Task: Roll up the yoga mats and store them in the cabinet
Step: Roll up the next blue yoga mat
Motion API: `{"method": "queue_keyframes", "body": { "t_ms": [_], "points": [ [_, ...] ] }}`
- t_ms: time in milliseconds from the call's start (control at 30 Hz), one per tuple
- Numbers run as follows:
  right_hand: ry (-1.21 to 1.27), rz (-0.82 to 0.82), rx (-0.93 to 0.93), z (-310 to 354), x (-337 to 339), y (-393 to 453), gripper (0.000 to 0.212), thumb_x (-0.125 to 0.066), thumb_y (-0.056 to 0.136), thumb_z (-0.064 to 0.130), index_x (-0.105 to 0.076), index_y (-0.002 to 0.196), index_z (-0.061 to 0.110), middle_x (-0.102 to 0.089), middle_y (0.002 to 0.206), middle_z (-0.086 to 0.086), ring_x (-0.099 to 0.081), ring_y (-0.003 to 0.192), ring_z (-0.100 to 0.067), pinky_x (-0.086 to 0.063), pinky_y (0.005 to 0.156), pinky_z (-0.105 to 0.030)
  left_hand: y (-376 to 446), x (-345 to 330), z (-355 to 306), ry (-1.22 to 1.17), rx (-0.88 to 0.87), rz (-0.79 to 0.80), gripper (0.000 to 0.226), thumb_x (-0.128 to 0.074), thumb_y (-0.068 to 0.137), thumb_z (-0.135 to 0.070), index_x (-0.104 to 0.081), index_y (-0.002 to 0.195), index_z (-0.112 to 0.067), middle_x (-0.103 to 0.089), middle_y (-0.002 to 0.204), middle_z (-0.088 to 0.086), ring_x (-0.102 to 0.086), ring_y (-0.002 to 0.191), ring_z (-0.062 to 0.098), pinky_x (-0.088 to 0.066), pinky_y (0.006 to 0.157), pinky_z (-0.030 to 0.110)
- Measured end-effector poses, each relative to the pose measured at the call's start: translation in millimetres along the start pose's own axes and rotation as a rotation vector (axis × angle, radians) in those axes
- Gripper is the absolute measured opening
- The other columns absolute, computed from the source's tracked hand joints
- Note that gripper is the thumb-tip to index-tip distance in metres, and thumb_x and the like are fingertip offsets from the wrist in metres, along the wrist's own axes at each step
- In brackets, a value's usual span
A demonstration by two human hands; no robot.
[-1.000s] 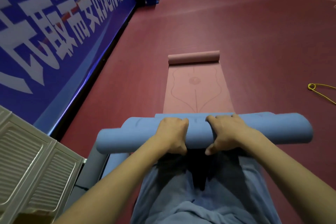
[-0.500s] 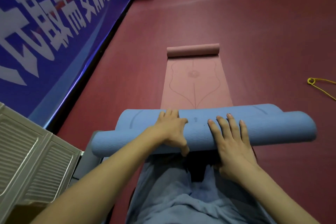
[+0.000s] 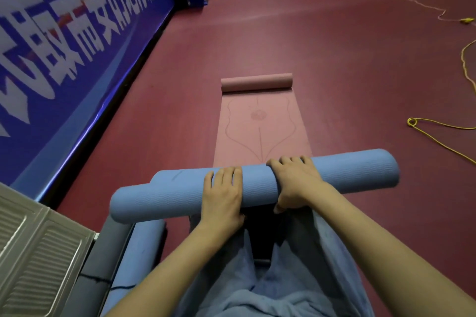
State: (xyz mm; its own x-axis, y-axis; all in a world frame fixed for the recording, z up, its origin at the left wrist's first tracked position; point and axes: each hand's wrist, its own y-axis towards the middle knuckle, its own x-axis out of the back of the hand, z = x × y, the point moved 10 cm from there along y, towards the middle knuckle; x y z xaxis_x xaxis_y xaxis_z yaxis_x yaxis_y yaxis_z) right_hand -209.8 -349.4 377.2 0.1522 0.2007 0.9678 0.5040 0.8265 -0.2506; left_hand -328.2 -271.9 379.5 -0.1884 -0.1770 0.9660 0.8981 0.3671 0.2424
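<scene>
- Head view, near field: a rolled blue yoga mat [image 3: 257, 183] lies crosswise in front of the person, tilted so its right end sits higher in the frame than its left; a looser outer layer of it shows as a step near the left end
- Left hand [image 3: 222, 195] lies flat on top of the roll, fingers straight and spread, pressing down; it grips nothing
- Right hand [image 3: 296, 183] wraps the roll just beside the left, fingers curled over the far side and thumb tucked under the near side; it grips the blue mat
- Below the hands: the person's legs in loose blue-grey trousers [image 3: 283, 278]; the unrolled tail of blue mat runs down at lower left beside a dark grey strip
- Farther out: a pink yoga mat [image 3: 260, 131] lies flat on the dark red floor [image 3: 360, 72], its far end curled into a small roll; its near edge disappears behind the blue roll
- Left side: a blue banner [image 3: 64, 33] with large white characters stands along the floor's edge; a pale ribbed cabinet panel [image 3: 36, 252] fills the lower left corner
- Right side: a yellow cord [image 3: 438, 136] trails across the floor, well apart from both mats
</scene>
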Motion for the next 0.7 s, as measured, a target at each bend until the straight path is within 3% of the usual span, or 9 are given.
{"method": "queue_keyframes", "body": {
  "t_ms": [167,267,400,500,600,700],
  "points": [
    [0.001,-0.062,-0.024,-7.5,11.7,10.6,0.135,-0.091,0.034,0.066,-0.025,0.146,0.03,-0.044,0.132,-0.002,-0.043,0.123,-0.026,-0.034,0.105,-0.044,36.2,-13.1,7.7,0.009,-0.029,0.222,0.117,-0.086,0.046,-0.067,-0.04,0.141,-0.018,-0.058,0.119,0.0,-0.057,0.11,0.024,-0.04,0.094,0.037],
    [-0.039,-0.143,-0.028,-9.6,20.0,13.8,0.118,-0.088,0.033,0.07,-0.035,0.128,0.026,-0.045,0.119,-0.001,-0.044,0.111,-0.025,-0.037,0.097,-0.04,57.7,-12.5,15.9,-0.05,-0.039,0.314,0.125,-0.087,0.043,-0.072,-0.034,0.146,-0.026,-0.061,0.121,-0.001,-0.06,0.11,0.024,-0.045,0.092,0.039],
    [-0.015,-0.114,-0.038,-5.9,22.7,9.8,0.104,-0.087,0.04,0.07,-0.038,0.121,0.026,-0.055,0.116,0.0,-0.055,0.104,-0.027,-0.037,0.092,-0.042,69.6,-6.0,20.8,-0.063,-0.039,0.451,0.088,-0.088,0.05,-0.055,-0.05,0.126,-0.03,-0.068,0.112,-0.004,-0.064,0.096,0.023,-0.044,0.07,0.034],
    [0.049,-0.079,-0.034,-2.9,25.6,-9.7,0.099,-0.087,0.045,0.068,-0.04,0.121,0.027,-0.057,0.114,0.0,-0.056,0.103,-0.027,-0.038,0.091,-0.04,55.7,6.1,15.7,-0.066,-0.063,0.51,0.075,-0.086,0.052,-0.052,-0.053,0.115,-0.029,-0.068,0.103,-0.003,-0.06,0.085,0.024,-0.043,0.066,0.034],
    [0.033,-0.095,-0.012,8.2,17.6,-49.3,0.095,-0.082,0.052,0.067,-0.039,0.125,0.024,-0.056,0.121,0.0,-0.052,0.113,-0.028,-0.035,0.097,-0.041,22.4,13.1,1.3,-0.071,-0.115,0.478,0.072,-0.083,0.05,-0.056,-0.052,0.109,-0.027,-0.068,0.098,-0.001,-0.064,0.087,0.028,-0.047,0.067,0.035],
    [0.02,-0.125,0.022,23.6,-3.0,-88.5,0.1,-0.076,0.059,0.063,-0.037,0.14,0.019,-0.047,0.14,-0.002,-0.028,0.142,-0.039,-0.02,0.118,-0.049,-14.6,12.1,-10.2,-0.067,-0.158,0.452,0.069,-0.077,0.049,-0.059,-0.049,0.104,-0.029,-0.07,0.098,-0.002,-0.066,0.089,0.029,-0.045,0.068,0.034]
  ]
}}
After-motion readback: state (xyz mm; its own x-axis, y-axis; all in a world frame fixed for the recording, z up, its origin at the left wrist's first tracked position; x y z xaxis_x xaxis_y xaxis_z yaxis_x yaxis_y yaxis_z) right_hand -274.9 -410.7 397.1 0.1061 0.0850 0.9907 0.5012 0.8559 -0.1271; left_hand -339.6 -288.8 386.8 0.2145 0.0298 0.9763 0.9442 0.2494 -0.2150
